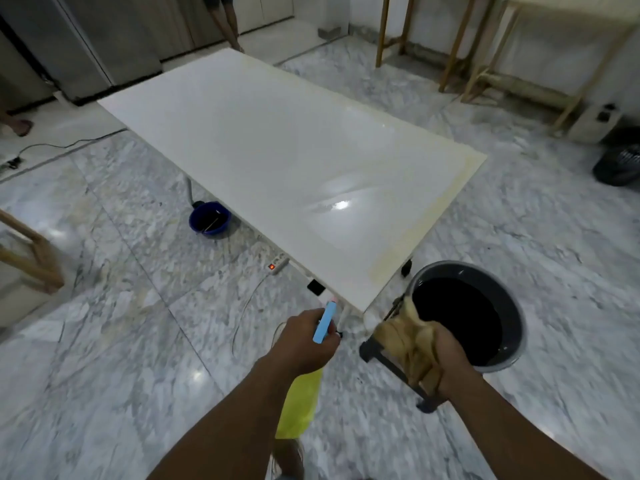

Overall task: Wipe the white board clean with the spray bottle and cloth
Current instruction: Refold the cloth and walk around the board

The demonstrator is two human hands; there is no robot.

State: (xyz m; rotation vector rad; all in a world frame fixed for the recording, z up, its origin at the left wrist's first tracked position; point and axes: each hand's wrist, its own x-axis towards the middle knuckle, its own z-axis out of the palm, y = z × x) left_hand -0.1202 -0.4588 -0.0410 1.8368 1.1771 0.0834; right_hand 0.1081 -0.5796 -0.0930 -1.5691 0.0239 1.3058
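Observation:
The white board [277, 140] lies flat like a tabletop on a wheeled frame, stretching away from me; its surface is glossy with yellowish stains along the right and near edges. My left hand [304, 341] grips a spray bottle [300, 407] with a yellow-green body and a blue trigger head, held just short of the board's near corner. My right hand [450, 358] holds a bunched tan cloth [405, 344] beside that corner, next to the bin's rim.
A grey bin [512, 306] with a dark inside stands on the marble floor right of the near corner. A blue bucket [209, 220] and a power strip [278, 264] sit under the board. Wooden frames [460, 46] stand at the back right; a person's legs [227, 22] at the far end.

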